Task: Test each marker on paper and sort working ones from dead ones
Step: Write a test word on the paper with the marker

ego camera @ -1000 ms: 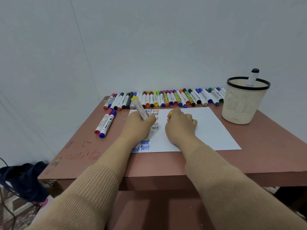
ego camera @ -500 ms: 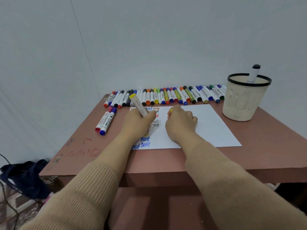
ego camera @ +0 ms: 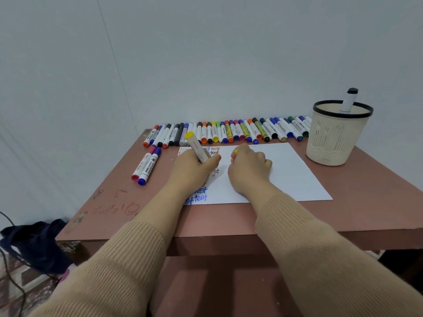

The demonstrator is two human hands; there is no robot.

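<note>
- Left hand (ego camera: 194, 170): the fingers are curled round the lower part of a yellow marker (ego camera: 196, 147), with the thumb stretched out to the right along the paper (ego camera: 286, 175).
- Yellow marker: it leans up and away from the fist, yellow end uppermost. Its lower end is hidden inside the hand, so contact with the paper cannot be confirmed.
- Right hand (ego camera: 249, 168): it rests knuckles-up on the paper, fingers curled. A small yellow piece (ego camera: 235, 151) is pinched at the thumb side; what it is cannot be told.
- The two hands lie near each other but do not touch.
- Paper: it lies flat on the table (ego camera: 366, 202). Coloured words (ego camera: 201, 197) reading "test" run down its left side, partly covered by the left hand.
- Row of markers (ego camera: 229, 132): they lie side by side along the far edge of the table, beyond the paper.
- Pair of markers (ego camera: 146, 167): one pink and one blue, touching, left of the paper.
- Basket (ego camera: 332, 143): it stands right of the paper and holds one black-capped marker (ego camera: 349, 100) upright.
- A dark bag (ego camera: 34, 243) lies on the floor to the left.
</note>
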